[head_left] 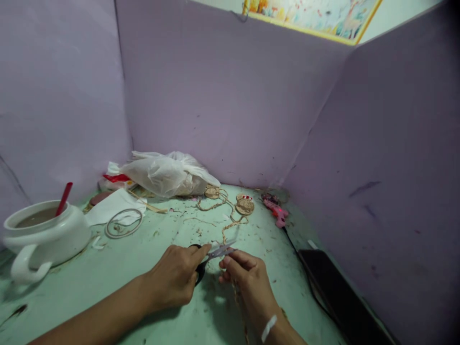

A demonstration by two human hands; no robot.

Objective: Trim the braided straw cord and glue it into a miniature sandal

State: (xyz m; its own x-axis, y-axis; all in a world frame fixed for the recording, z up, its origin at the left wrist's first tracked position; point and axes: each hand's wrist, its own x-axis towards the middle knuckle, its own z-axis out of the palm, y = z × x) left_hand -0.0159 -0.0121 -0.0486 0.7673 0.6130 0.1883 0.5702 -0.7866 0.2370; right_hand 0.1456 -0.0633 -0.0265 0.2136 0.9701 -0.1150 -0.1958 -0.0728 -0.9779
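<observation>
My left hand (172, 275) is closed around the black handles of a pair of scissors (220, 251). Their blades point right and are slightly apart, close to the fingertips of my right hand (249, 273). Pinched in my right fingers is a braided straw-coloured cord (235, 292), which hangs down toward the front edge of the view. Whether the blades touch the cord is hard to make out. Beyond the hands, more braid leads to a round coiled piece (245, 206) with red and white bits on top. A second round piece (212, 192) lies by the bag.
At left stands a white handled pot (64, 235) with brown liquid and a red stick. Nearby lie a metal ring (124, 235), white paper (111, 207) and a tied plastic bag (165, 175). On the right are a pink glue gun (280, 214) and a black phone (334, 292). Purple walls enclose the table.
</observation>
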